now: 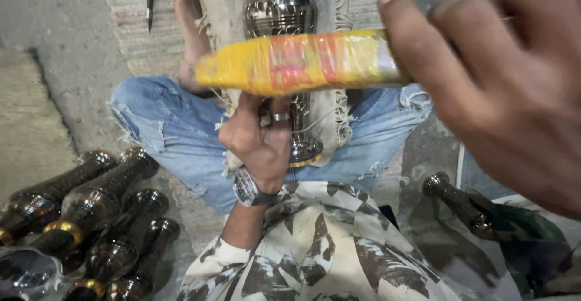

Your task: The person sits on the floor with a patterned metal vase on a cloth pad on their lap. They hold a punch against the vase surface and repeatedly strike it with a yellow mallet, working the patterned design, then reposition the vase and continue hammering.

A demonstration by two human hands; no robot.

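- Right hand (pixel 502 89), nearest, at three o'clock, fingers clenched around a yellow tape-wrapped handle (pixel 299 63).
- Left hand (pixel 260 140), centre, grips the engraved metal vase (pixel 284 40) in the lap; working its surface appears under way.
- Next move needs the vase steady.

The left hand (pixel 260 140) sits low between the knees, fingers curled shut in a grip, a ring on one finger and a watch at the wrist, patterned sleeve behind. The right hand (pixel 502 89) is raised close to the camera, blurred, fingers closed in a grasp, thumb extended.
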